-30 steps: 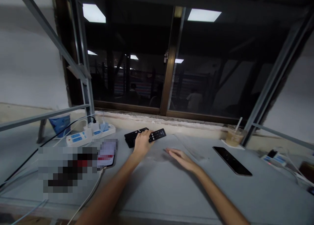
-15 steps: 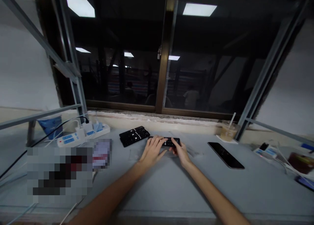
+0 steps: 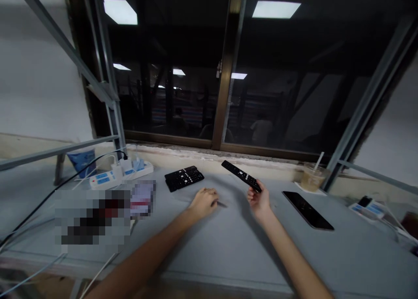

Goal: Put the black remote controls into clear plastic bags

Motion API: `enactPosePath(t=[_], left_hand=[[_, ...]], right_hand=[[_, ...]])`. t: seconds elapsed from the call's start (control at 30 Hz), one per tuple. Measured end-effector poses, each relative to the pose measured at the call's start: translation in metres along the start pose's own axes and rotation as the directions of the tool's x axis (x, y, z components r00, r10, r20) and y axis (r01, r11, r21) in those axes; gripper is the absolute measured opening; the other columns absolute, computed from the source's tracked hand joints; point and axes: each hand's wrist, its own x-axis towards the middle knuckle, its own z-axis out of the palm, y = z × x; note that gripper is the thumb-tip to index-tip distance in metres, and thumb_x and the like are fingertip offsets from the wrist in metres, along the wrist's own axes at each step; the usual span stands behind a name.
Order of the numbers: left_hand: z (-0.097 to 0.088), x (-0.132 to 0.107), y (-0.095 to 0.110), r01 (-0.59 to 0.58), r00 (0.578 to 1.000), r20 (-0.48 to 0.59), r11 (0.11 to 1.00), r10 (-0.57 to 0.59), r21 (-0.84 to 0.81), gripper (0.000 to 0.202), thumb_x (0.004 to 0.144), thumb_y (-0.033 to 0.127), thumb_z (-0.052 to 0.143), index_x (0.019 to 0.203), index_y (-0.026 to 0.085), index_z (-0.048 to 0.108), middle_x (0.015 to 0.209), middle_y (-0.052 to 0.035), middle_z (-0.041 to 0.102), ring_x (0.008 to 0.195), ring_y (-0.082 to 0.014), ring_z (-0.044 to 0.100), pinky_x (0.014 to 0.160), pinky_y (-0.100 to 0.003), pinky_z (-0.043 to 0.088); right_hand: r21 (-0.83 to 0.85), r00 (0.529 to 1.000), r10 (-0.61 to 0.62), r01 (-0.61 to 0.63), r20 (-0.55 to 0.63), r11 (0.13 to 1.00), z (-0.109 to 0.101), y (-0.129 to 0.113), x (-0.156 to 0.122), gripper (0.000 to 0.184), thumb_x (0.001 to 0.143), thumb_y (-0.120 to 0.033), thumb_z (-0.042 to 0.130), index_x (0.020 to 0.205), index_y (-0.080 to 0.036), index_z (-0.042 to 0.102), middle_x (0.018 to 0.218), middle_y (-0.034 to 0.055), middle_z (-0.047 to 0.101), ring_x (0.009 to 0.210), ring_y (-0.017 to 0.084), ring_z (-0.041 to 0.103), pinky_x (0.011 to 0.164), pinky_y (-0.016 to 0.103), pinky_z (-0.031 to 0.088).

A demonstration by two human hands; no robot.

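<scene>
My right hand [image 3: 259,199] grips a black remote control [image 3: 240,173] by its near end. The remote is raised above the table and tilted, its far end pointing up to the left, with its buttons facing me. My left hand [image 3: 204,202] rests on the table with its fingers curled. A thin dark pointed shape [image 3: 222,204] shows by its fingertips; whether that is a held thing or a shadow, I cannot tell. Beyond the left hand, more black remote controls [image 3: 183,178] lie side by side on the grey table [image 3: 235,255].
A dark phone [image 3: 307,210] lies right of my right hand. Behind it stands a plastic cup with a straw [image 3: 311,177]. At left are a white power strip [image 3: 107,179] with cables, a blue container [image 3: 82,163] and a blurred-out area. A window frame [image 3: 225,90] rises behind.
Both hands were together on the remote low on the table. My right hand has lifted it and moved right, while my left hand has let go and curled its fingers. The view has shifted slightly.
</scene>
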Motion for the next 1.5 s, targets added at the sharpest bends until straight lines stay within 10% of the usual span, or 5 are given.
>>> enactPosePath(t=[0.43, 0.83, 1.27, 1.37, 1.5], left_hand=[[-0.045, -0.009, -0.009, 0.121, 0.821, -0.57, 0.985, -0.028, 0.126, 0.03, 0.073, -0.001, 0.038, 0.084, 0.021, 0.057, 0.117, -0.0053, 0.055, 0.111, -0.0202, 0.049, 0.09, -0.035, 0.032], [-0.001, -0.003, -0.026, -0.052, 0.998, 0.044, 0.998, 0.051, 0.03, 0.036, 0.071, -0.003, 0.039, 0.097, 0.018, 0.052, 0.099, -0.0045, 0.063, 0.098, -0.0175, 0.056, 0.087, -0.032, 0.036], [-0.011, -0.001, -0.027, -0.063, 0.99, -0.125, 0.998, 0.065, 0.016, 0.049, 0.071, -0.001, 0.037, 0.112, 0.021, 0.051, 0.101, -0.0026, 0.059, 0.1, -0.0173, 0.052, 0.092, -0.032, 0.034], [-0.014, -0.002, -0.025, -0.024, 0.991, -0.134, 0.999, 0.027, 0.024, 0.038, 0.071, 0.01, 0.05, 0.106, 0.022, 0.056, 0.095, -0.0041, 0.057, 0.096, -0.0198, 0.051, 0.089, -0.035, 0.035], [-0.006, -0.003, -0.023, -0.017, 0.997, -0.074, 0.999, 0.019, 0.03, 0.017, 0.074, 0.019, 0.055, 0.088, 0.022, 0.063, 0.088, -0.0031, 0.056, 0.09, -0.0192, 0.052, 0.087, -0.035, 0.035]], right_hand=[[-0.097, 0.968, 0.221, -0.21, 0.116, 0.973, -0.01, 0.001, 0.012, 0.031, 0.085, -0.037, 0.04, 0.059, -0.02, 0.043, 0.043, -0.0029, 0.047, 0.03, 0.005, 0.037, 0.028, 0.015, 0.032], [-0.121, 0.985, 0.166, -0.16, 0.045, 0.98, -0.002, 0.008, 0.001, 0.02, 0.085, -0.028, 0.045, 0.072, -0.018, 0.056, 0.058, 0.0005, 0.064, 0.037, 0.006, 0.049, 0.03, 0.013, 0.038], [-0.455, 0.946, -0.026, 0.179, 0.323, 0.872, -0.003, 0.022, -0.003, 0.046, 0.069, -0.037, 0.066, 0.111, -0.022, 0.058, 0.087, 0.0051, 0.07, 0.064, 0.012, 0.064, 0.04, 0.016, 0.041], [-0.543, 0.886, -0.251, 0.441, 0.389, 0.715, -0.003, 0.024, -0.002, 0.053, 0.069, -0.04, 0.063, 0.118, -0.02, 0.056, 0.09, 0.0059, 0.069, 0.068, 0.016, 0.063, 0.044, 0.02, 0.042], [-0.555, 0.65, -0.47, 0.758, 0.597, 0.342, -0.007, 0.024, 0.001, 0.037, 0.075, -0.027, 0.052, 0.11, -0.023, 0.063, 0.108, 0.0053, 0.064, 0.092, 0.021, 0.059, 0.064, 0.028, 0.049]])
